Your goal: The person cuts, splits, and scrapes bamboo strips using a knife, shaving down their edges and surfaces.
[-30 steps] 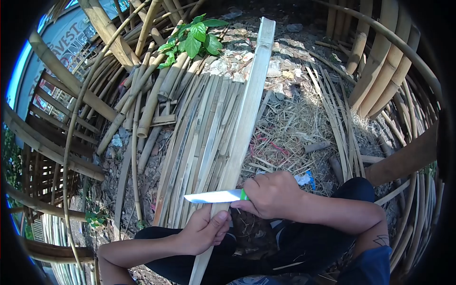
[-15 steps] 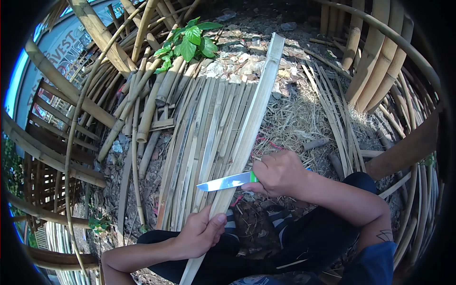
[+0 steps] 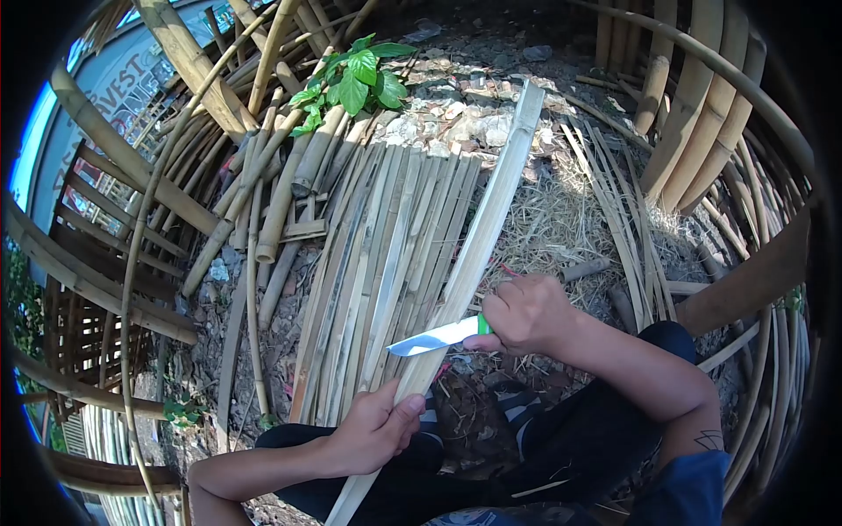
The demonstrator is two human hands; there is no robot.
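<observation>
A long pale bamboo strip [image 3: 484,231] slants from my lap up toward the top centre. My left hand [image 3: 375,430] is wrapped round its lower part. My right hand [image 3: 529,316] grips the green handle of a knife [image 3: 437,337], whose shiny blade lies across the strip just above my left hand, its tip pointing left. Beyond my hands, to the left of the held strip, many split bamboo strips [image 3: 368,263] lie side by side on the ground.
Bamboo poles [image 3: 294,188] and a green leafy plant [image 3: 353,83] are at the upper left. Thick bamboo posts [image 3: 702,114] stand at the upper right. Thin strips [image 3: 618,219] and dry shavings [image 3: 548,210] lie right of centre. A slatted bamboo frame [image 3: 96,289] is at the left.
My right hand and the knife have shifted slightly right and a little up. The held strip's far end has moved right and down in view. My left hand has moved slightly right.
</observation>
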